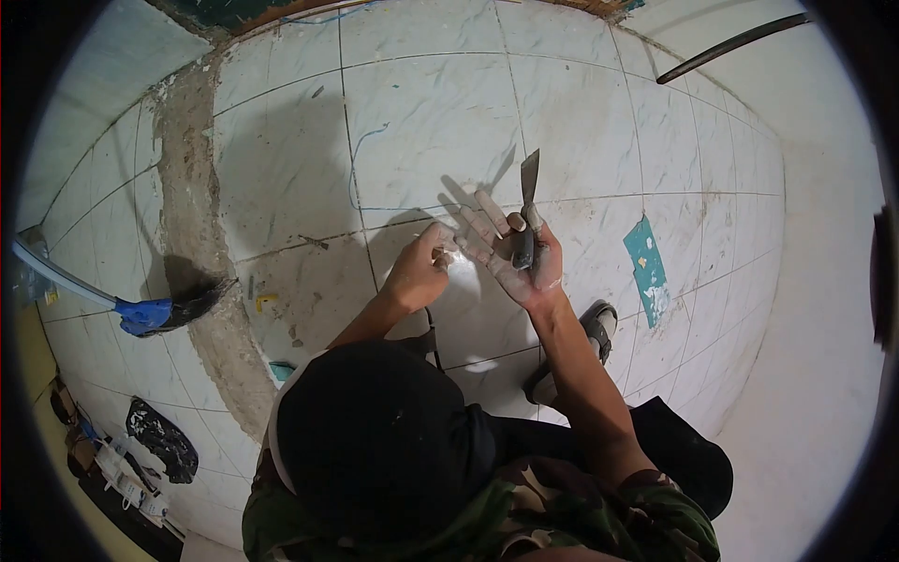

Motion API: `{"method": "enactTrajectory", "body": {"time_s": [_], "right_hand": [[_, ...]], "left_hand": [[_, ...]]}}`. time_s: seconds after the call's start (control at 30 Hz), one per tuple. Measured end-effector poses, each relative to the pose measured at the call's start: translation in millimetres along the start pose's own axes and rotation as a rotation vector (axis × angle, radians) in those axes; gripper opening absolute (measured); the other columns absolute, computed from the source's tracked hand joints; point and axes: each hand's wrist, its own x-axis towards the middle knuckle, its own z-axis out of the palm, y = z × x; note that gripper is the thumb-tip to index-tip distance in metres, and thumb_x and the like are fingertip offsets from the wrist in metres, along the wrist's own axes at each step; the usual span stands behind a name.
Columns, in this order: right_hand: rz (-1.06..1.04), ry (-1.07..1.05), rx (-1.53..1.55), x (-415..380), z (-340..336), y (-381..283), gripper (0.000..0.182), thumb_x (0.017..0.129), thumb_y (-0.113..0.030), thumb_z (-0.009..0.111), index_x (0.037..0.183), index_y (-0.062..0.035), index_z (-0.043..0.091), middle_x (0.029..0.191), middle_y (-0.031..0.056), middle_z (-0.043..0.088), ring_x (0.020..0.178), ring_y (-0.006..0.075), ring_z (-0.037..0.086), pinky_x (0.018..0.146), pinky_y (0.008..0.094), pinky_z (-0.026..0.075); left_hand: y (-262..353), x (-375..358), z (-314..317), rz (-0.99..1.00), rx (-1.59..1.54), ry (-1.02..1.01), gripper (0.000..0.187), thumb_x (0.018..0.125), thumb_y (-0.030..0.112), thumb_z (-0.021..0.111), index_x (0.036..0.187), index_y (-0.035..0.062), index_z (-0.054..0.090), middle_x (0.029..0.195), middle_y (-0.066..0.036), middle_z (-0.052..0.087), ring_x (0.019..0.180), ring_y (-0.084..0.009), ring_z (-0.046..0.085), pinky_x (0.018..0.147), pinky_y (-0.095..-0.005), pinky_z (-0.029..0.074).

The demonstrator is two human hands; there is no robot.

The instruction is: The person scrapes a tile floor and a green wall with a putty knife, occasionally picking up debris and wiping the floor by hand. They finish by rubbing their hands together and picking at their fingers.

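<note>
A putty knife [529,183] rests across the palm of my right hand [529,258], its blade pointing away from me. The thumb holds its handle while the other fingers stretch out to the left, coated in white residue. My left hand [420,267] is just left of those fingers, with its own fingers curled together and whitened at the tips. Whatever they may pinch is too small to make out. Both hands are over the tiled floor [431,112].
A teal sheet with white smears [648,267] lies to the right, near a sandalled foot [599,332]. At left are a broom [154,314], a rough cement strip [187,159] and a black plastic bag [161,438]. A thin blue cord [354,178] lies ahead; a dark hose [730,45] hangs at upper right.
</note>
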Motion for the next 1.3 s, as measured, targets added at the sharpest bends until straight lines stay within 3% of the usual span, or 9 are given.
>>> {"method": "enactTrajectory", "body": {"time_s": [0.07, 0.3, 0.37, 0.8, 1.0, 1.1, 1.17, 1.27, 1.3], "right_hand": [[-0.001, 0.009, 0.009, -0.4, 1.2, -0.3, 0.038, 0.105, -0.042, 0.045, 0.082, -0.0136, 0.056, 0.151, 0.0161, 0.049, 0.145, 0.0369, 0.037, 0.114, 0.0578, 0.032], [0.02, 0.006, -0.012, -1.5, -4.2, -1.3, 0.038, 0.105, -0.04, 0.042, 0.082, -0.0132, 0.057, 0.154, 0.0163, 0.045, 0.148, 0.0369, 0.033, 0.111, 0.0561, 0.034], [0.026, 0.014, -0.001, -1.7, -4.3, -1.0, 0.039, 0.105, -0.037, 0.039, 0.082, -0.0119, 0.058, 0.156, 0.0165, 0.043, 0.149, 0.0375, 0.03, 0.111, 0.0579, 0.034], [0.002, -0.004, 0.026, -1.7, -11.4, -4.1, 0.037, 0.104, -0.037, 0.044, 0.082, -0.0114, 0.057, 0.155, 0.0158, 0.044, 0.148, 0.0373, 0.031, 0.11, 0.0589, 0.035], [-0.021, 0.055, 0.065, -6.4, -13.2, -11.5, 0.037, 0.105, -0.037, 0.045, 0.081, -0.0113, 0.056, 0.151, 0.016, 0.048, 0.145, 0.0369, 0.037, 0.107, 0.0587, 0.038], [-0.017, 0.067, 0.066, -8.6, -16.2, -10.0, 0.037, 0.105, -0.037, 0.045, 0.08, -0.012, 0.055, 0.149, 0.0168, 0.051, 0.144, 0.0365, 0.039, 0.107, 0.0576, 0.039], [-0.017, 0.071, 0.061, -10.6, -18.3, -9.2, 0.036, 0.105, -0.036, 0.045, 0.08, -0.0123, 0.055, 0.149, 0.0176, 0.05, 0.145, 0.036, 0.037, 0.107, 0.0571, 0.04], [-0.05, 0.14, 0.006, -17.5, -23.7, -18.3, 0.03, 0.104, -0.035, 0.049, 0.087, -0.0114, 0.056, 0.135, 0.016, 0.061, 0.132, 0.0339, 0.052, 0.096, 0.0507, 0.05], [0.003, 0.35, -0.277, -21.6, -27.3, -26.8, 0.027, 0.104, -0.035, 0.05, 0.092, -0.0109, 0.055, 0.118, 0.0132, 0.065, 0.111, 0.0302, 0.061, 0.082, 0.0443, 0.053]], "left_hand": [[3.4, 0.2, 3.2, 0.055, 0.354, 0.073, 0.012, 0.098, 0.009, 0.059, 0.101, -0.0021, 0.059, 0.087, -0.009, 0.065, 0.079, -0.0156, 0.062, 0.077, -0.0327, 0.049], [14.7, 5.2, -0.6, -0.241, 0.278, -0.249, 0.014, 0.096, 0.006, 0.059, 0.107, -0.0022, 0.059, 0.092, -0.01, 0.066, 0.089, -0.0176, 0.064, 0.08, -0.0333, 0.049], [-2.9, -1.2, 5.7, -0.031, 0.156, -0.124, 0.018, 0.099, 0.018, 0.063, 0.1, -0.0004, 0.062, 0.084, -0.006, 0.062, 0.081, -0.0137, 0.059, 0.077, -0.0305, 0.048], [-9.2, 3.3, 18.4, -0.036, -0.116, -0.077, 0.022, 0.1, 0.013, 0.063, 0.082, 0.0026, 0.057, 0.08, 0.0, 0.054, 0.075, -0.0064, 0.046, 0.071, -0.0273, 0.042], [3.2, 5.4, 18.2, -0.109, -0.205, -0.139, 0.016, 0.101, 0.012, 0.06, 0.088, 0.0014, 0.058, 0.083, -0.002, 0.059, 0.08, -0.0081, 0.053, 0.079, -0.0273, 0.046], [8.5, 10.9, 25.6, -0.12, 0.116, -0.155, 0.022, 0.098, 0.02, 0.064, 0.093, -0.0011, 0.063, 0.076, -0.012, 0.063, 0.069, -0.0154, 0.057, 0.068, -0.0336, 0.047], [-16.9, 12.3, 39.1, 0.071, -0.094, -0.046, 0.021, 0.098, 0.019, 0.064, 0.091, -0.0016, 0.063, 0.077, -0.012, 0.063, 0.065, -0.0198, 0.055, 0.067, -0.0338, 0.046], [-4.2, 10.8, 30.0, 0.101, 0.086, -0.116, 0.018, 0.097, 0.014, 0.063, 0.091, -0.0031, 0.062, 0.078, -0.014, 0.064, 0.066, -0.027, 0.058, 0.068, -0.035, 0.047], [0.2, 11.1, 26.7, 0.102, 0.088, -0.116, 0.018, 0.097, 0.014, 0.063, 0.091, -0.0031, 0.062, 0.078, -0.014, 0.064, 0.066, -0.027, 0.058, 0.068, -0.035, 0.047]]}}
